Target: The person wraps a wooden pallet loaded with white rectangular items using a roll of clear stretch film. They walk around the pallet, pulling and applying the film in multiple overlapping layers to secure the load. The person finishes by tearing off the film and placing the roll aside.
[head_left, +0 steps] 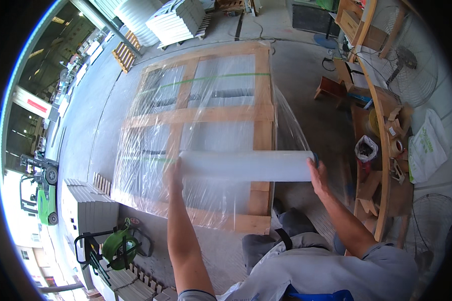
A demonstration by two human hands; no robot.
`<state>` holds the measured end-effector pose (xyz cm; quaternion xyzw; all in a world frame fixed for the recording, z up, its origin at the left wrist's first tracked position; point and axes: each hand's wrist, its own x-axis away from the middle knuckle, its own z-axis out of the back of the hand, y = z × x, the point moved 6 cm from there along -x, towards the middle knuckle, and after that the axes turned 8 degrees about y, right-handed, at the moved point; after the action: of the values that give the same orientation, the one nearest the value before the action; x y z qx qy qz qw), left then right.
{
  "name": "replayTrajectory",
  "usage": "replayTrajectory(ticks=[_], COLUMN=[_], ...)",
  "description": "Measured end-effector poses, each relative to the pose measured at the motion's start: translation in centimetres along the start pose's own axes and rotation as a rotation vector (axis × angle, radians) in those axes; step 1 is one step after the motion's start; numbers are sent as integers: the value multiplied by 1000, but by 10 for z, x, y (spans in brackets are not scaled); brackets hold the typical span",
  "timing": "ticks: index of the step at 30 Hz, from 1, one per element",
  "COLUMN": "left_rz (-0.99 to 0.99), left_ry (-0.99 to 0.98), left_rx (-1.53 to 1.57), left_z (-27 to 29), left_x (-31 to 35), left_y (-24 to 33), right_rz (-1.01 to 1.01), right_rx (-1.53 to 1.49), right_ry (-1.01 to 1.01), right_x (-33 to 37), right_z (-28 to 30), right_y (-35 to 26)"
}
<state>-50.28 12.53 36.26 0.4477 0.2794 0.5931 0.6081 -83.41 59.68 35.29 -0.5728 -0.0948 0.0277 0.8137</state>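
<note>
A long, wide roll of clear stretch film (246, 165) lies level across my front, between my two hands. My left hand (174, 175) grips its left end, and my right hand (317, 176) has the right end, with the fingers partly hidden by the core. From the roll, a sheet of film runs up at the right to a large wooden crate (262, 133). Film with many creases covers the crate's top and hangs over its left side. Under it are wooden slats, pale panels and a green strap (216, 78).
On the right stands a wooden shelf (381, 200) with boxes, a white bag (428, 145) and a fan (412, 60). A green strapping reel (120, 249) and stacked pale slabs (88, 205) are at left. Farther left is a green forklift (45, 200). A pallet (125, 52) leans at the back.
</note>
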Motion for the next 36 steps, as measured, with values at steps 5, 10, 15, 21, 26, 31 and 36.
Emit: replayTrajectory(ticks=[5, 10, 15, 21, 26, 31, 36], left_rz=[-99, -193, -266, -80, -68, 140, 250], left_ry=[-120, -171, -174, -255, -250, -360, -502], left_rx=[121, -1, -445, -466, -454, -379, -263], left_z=[19, 41, 72, 134, 184, 204, 173], left_x=[2, 22, 52, 115, 160, 201, 186], left_y=[50, 66, 19, -49, -115, -210, -349], right_rz=[58, -124, -237, -330, -433, -520, -680], right_rx=[18, -68, 52, 56, 162, 17, 278], right_ry=[32, 21, 45, 28, -61, -249, -426], right_x=[12, 60, 134, 248, 325, 345, 334], right_z=[21, 35, 51, 81, 89, 46, 6], right_y=[-47, -34, 20, 72, 135, 206, 288])
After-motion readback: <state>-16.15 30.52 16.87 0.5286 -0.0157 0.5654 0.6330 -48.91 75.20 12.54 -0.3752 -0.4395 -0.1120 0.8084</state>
